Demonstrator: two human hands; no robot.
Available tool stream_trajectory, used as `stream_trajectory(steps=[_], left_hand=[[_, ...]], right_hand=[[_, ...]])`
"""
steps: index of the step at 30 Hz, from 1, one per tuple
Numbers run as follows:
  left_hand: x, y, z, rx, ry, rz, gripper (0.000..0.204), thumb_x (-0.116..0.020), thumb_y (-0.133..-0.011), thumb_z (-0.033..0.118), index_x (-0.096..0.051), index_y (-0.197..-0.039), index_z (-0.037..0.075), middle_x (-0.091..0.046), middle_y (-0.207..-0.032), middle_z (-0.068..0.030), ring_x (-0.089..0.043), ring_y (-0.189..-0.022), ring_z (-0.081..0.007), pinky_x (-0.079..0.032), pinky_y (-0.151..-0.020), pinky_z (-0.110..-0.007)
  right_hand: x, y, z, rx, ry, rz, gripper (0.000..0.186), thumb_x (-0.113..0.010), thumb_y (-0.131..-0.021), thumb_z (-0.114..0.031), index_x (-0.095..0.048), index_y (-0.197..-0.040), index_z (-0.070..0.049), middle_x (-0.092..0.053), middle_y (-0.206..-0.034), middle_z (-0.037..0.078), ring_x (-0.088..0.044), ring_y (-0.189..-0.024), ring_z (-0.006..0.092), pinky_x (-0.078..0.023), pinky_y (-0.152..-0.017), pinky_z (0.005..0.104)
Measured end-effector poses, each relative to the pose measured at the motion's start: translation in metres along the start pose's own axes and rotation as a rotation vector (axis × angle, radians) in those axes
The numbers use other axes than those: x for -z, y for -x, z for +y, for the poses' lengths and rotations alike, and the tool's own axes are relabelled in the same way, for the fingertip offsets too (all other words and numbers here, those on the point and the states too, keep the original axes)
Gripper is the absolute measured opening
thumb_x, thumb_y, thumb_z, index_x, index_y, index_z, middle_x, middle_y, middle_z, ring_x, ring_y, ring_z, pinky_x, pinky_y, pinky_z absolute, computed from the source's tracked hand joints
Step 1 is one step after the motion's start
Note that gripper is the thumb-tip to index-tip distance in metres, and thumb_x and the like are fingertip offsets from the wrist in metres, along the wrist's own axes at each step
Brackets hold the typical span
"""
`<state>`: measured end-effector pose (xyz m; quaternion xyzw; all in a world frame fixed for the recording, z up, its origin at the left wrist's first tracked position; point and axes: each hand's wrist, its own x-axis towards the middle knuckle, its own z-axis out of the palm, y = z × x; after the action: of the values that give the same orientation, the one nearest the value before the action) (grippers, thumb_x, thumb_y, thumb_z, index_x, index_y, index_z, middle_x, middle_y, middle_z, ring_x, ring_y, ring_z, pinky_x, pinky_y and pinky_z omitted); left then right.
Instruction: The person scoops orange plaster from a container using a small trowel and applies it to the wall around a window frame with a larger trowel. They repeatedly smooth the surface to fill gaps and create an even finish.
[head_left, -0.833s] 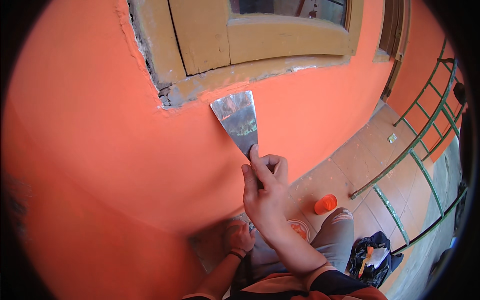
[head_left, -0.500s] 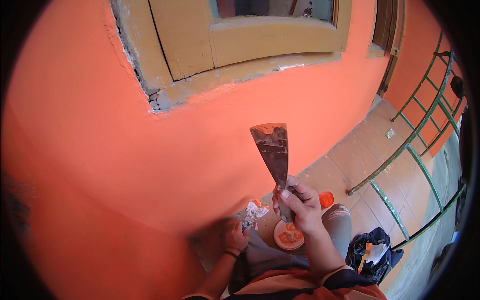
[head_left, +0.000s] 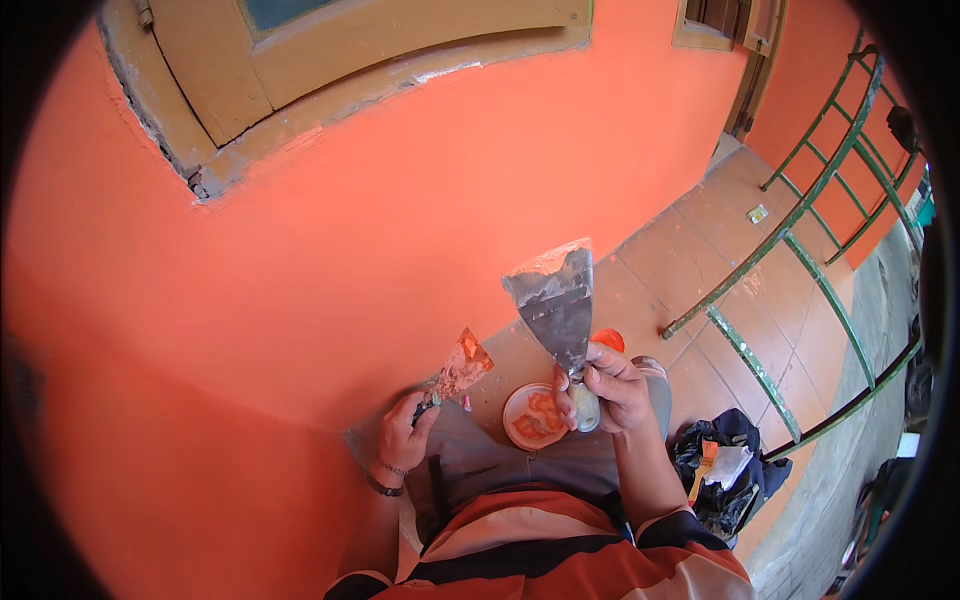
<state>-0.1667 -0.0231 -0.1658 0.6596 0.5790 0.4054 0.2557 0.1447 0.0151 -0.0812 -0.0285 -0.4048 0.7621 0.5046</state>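
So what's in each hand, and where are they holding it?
The right hand grips a wide putty knife by its handle, blade up. The left hand holds a smaller, orange-smeared scraper by its handle.

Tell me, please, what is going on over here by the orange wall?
A person in a striped shirt faces an orange wall under a window frame. Their right hand grips a wide putty knife by its handle, blade up and smeared with grey filler. Their left hand holds a smaller scraper coated in orange. On their lap sits a small round dish of orange paste. Neither blade touches the wall.
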Motion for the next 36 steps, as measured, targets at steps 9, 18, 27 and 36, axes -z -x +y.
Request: stream_trajectory(steps=[9,18,27,36], left_hand=[[0.029,-0.020,0.100,-0.458,-0.292,0.099,0.034,-0.074,-0.082,0.017,-0.064,-0.106,-0.004,-0.064,-0.086,-0.0167,-0.064,-0.076,-0.0344,-0.051,-0.065,-0.038],[0.015,-0.025,0.134,-0.573,-0.493,0.146,0.034,-0.075,-0.076,0.010,-0.065,-0.104,-0.006,-0.066,-0.090,-0.0179,-0.064,-0.075,-0.0349,-0.051,-0.064,-0.039],[0.013,-0.027,0.130,-0.556,-0.516,0.169,0.036,-0.077,-0.074,0.011,-0.066,-0.104,-0.006,-0.066,-0.092,-0.0178,-0.064,-0.076,-0.0346,-0.051,-0.066,-0.039],[0.014,-0.023,0.124,-0.548,-0.479,0.200,0.037,-0.077,-0.074,0.010,-0.066,-0.105,-0.007,-0.067,-0.093,-0.0183,-0.065,-0.078,-0.0341,-0.051,-0.067,-0.038]], right_hand=[[0.018,0.063,-0.033,0.112,0.941,0.193,0.030,-0.056,-0.100,-0.016,-0.065,-0.123,0.001,-0.065,-0.094,0.012,-0.061,-0.072,0.0153,-0.050,-0.059,0.0277],[-0.013,0.097,-0.035,0.255,1.313,0.362,0.032,-0.062,-0.091,0.004,-0.067,-0.122,0.002,-0.062,-0.087,0.011,-0.059,-0.075,0.0181,-0.048,-0.067,0.0288],[-0.027,0.097,-0.024,0.334,1.630,0.364,0.039,-0.070,-0.082,0.005,-0.069,-0.120,-0.002,-0.058,-0.087,0.010,-0.056,-0.062,0.0175,-0.045,-0.055,0.0287],[-0.026,0.088,-0.018,0.305,1.725,0.361,0.040,-0.072,-0.081,0.003,-0.070,-0.120,-0.003,-0.059,-0.087,0.011,-0.056,-0.061,0.0190,-0.047,-0.055,0.0305]])
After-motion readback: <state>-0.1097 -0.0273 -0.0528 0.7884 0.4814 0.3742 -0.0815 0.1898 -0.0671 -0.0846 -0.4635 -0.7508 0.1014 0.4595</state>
